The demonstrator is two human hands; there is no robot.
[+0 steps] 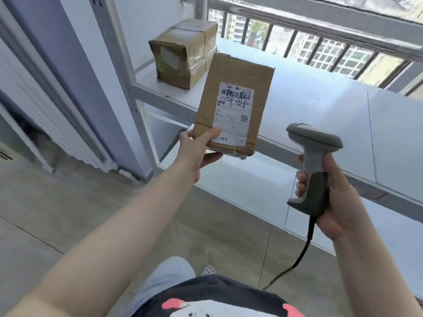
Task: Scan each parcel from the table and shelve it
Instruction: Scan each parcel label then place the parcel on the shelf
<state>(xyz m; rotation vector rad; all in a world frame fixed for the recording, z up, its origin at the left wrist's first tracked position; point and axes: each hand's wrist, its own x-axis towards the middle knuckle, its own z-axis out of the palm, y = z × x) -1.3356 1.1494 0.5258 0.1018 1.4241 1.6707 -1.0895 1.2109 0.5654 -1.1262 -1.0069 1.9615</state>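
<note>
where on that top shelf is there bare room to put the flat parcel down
The shelf is bare from the taped box rightward, along the window railing. Only the far left corner by the upright post is taken. The flat parcel in the left hand would fit beside the box.

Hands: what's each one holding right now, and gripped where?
Left hand pinches the flat cardboard parcel at its lower left corner, label facing the camera. Right hand grips the barcode scanner by its handle.
</note>
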